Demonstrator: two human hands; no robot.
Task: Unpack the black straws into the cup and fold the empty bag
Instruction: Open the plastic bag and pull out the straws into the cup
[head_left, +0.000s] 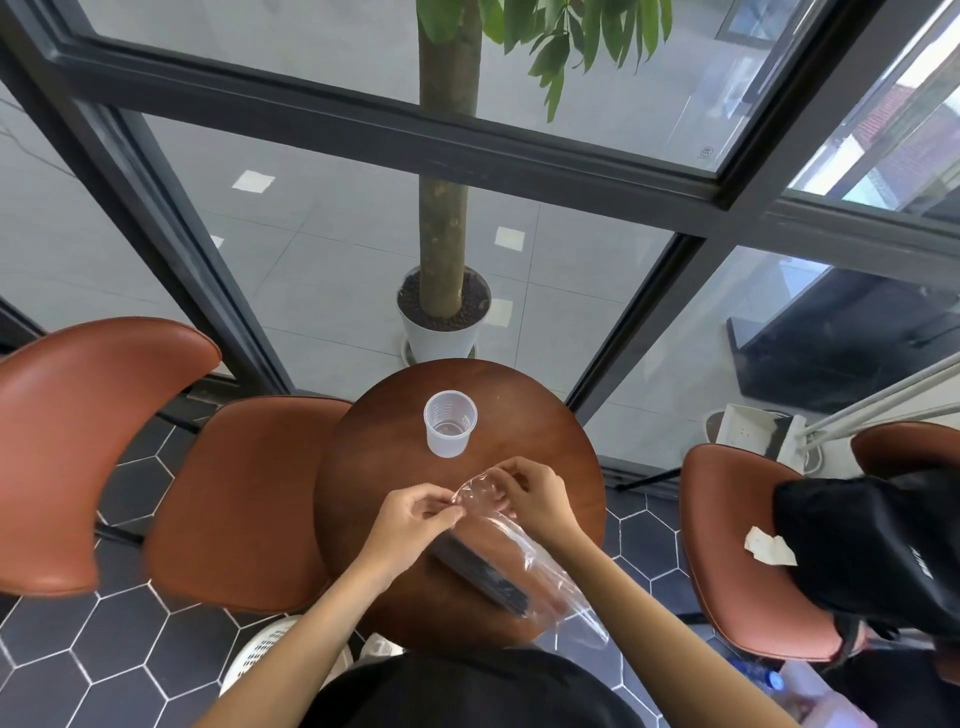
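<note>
A clear plastic bag (540, 566) lies across the near half of the small round wooden table (384, 467), its far end lifted. Black straws (483, 571) fill its lower left side. My left hand (415, 514) pinches the left edge of the bag's far end. My right hand (530, 493) pinches the same end from the right. Both hands are close together at the bag's opening. A translucent plastic cup (450, 423) stands upright and empty on the table, just beyond my hands.
Brown padded chairs stand left (244, 499) and right (737, 551) of the table; a black bag (872, 545) lies on the right one. A potted tree (444, 312) and glass window frames are behind the table. A white basket (270, 649) sits by my left arm.
</note>
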